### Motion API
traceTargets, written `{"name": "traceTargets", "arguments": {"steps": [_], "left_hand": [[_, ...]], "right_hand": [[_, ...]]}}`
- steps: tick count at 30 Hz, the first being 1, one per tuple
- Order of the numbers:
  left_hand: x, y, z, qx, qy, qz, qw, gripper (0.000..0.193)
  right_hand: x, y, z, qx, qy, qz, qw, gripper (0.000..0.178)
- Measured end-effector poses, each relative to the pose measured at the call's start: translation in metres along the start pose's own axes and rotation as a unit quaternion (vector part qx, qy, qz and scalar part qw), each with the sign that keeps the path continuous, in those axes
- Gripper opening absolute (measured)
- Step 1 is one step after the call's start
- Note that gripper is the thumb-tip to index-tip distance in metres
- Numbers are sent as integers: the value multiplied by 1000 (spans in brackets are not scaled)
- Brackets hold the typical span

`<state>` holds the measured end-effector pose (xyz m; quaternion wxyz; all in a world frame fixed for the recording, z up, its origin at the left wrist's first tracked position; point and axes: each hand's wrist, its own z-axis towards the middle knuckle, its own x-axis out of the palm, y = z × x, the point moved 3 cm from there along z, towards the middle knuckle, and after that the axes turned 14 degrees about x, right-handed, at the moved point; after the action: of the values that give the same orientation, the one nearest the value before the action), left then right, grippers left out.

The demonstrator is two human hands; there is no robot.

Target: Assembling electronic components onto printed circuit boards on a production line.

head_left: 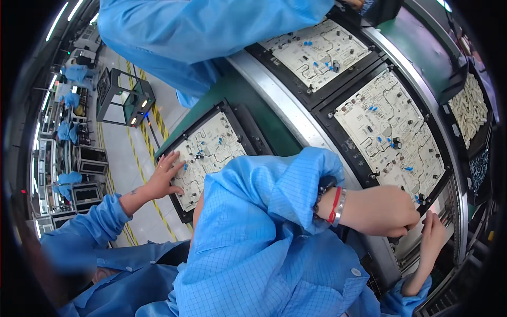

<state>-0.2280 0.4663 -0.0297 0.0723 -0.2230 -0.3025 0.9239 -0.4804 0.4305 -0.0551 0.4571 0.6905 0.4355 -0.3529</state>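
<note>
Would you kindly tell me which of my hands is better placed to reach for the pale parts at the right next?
Right, probably: your right hand lies on the side nearer the pale parts, while your left hand is farther off, with the left sleeve stretched across your body.

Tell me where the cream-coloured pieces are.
In the head view, the cream-coloured pieces lie heaped at the far right, beyond the curved metal rail and just above the small blue parts.
</note>
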Motion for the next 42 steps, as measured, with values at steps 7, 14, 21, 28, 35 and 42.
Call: {"name": "traceTargets", "arguments": {"steps": [7, 14, 21, 28, 35, 42], "left_hand": [[29, -27, 1, 63, 89, -18, 994, 16], [1, -33, -26, -85, 155, 67, 982, 15], [-166, -20, -128, -329, 317, 184, 870, 19], [-189, -8, -232, -283, 307, 282, 864, 33], [-191, -34, -235, -131, 367, 369, 844, 40], [-217, -119, -179, 21, 379, 440, 814, 42]], "right_hand": [[1, 31, -79, -113, -98, 288, 946, 32], [62, 116, -110, -84, 121, 521, 841, 16], [124, 176, -116, -203, 407, 348, 820, 22], [140, 174, -115, -203, 438, 343, 806, 22], [146, 163, -117, -218, 412, 361, 807, 21], [163, 152, -113, -214, 411, 381, 800, 18]]}}
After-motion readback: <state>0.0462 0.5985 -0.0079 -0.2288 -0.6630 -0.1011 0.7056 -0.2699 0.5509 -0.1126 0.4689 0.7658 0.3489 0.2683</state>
